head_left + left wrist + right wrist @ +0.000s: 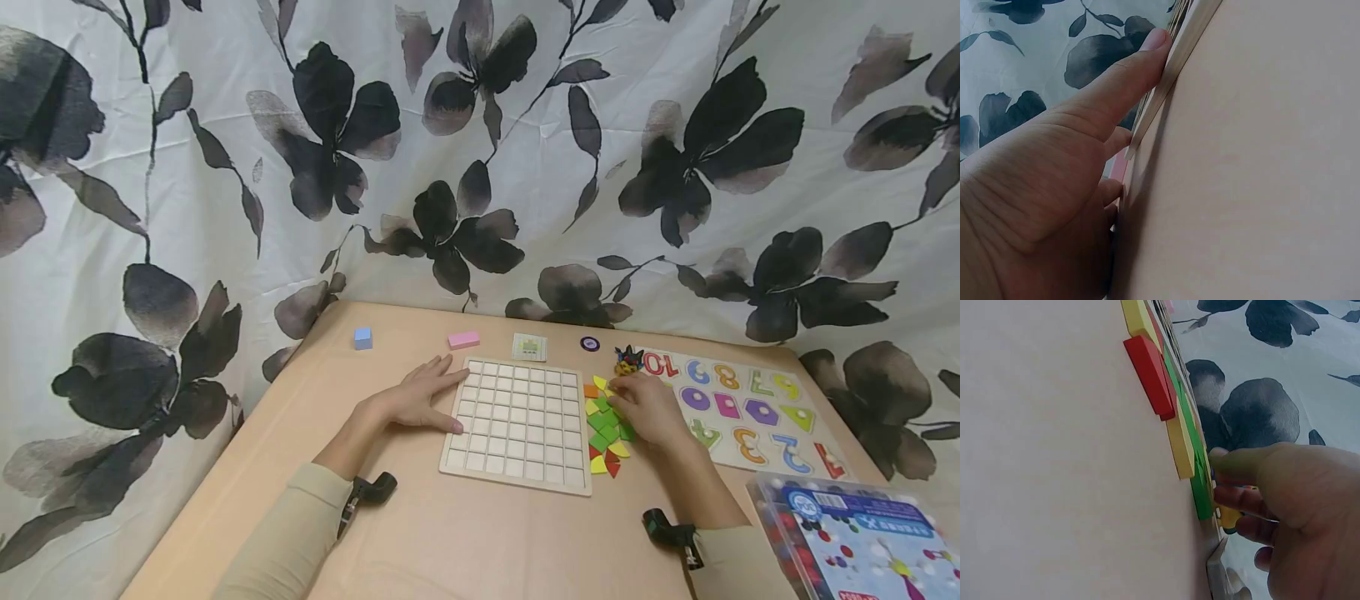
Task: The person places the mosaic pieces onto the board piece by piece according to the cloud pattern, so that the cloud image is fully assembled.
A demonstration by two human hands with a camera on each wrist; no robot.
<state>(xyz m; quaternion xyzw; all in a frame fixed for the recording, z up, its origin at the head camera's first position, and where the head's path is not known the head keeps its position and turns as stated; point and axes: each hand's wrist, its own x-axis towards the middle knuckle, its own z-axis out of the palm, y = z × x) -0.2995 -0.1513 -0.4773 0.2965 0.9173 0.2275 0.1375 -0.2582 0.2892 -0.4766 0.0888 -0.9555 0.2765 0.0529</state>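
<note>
A pale square wooden board (517,427), divided into a grid of small squares, lies in the middle of the table. My left hand (412,396) rests at its left side, fingers spread; in the left wrist view the thumb (1129,75) touches the board's edge. Along the right side of the board lies a pile of coloured flat pieces: green (603,421), yellow (597,465), red (1149,375) and orange. Over the far part of this pile is my right hand (652,408), thumb and forefinger apart and loosely bent. No held piece shows between them.
Behind the board sit a blue cube (363,338), pink block (463,340), patterned card (529,347) and dark round disc (590,343). A small figure (628,360) stands beyond my right hand. A number-and-shape sheet (723,454) lies right; a plastic case (855,533) occupies the near right corner.
</note>
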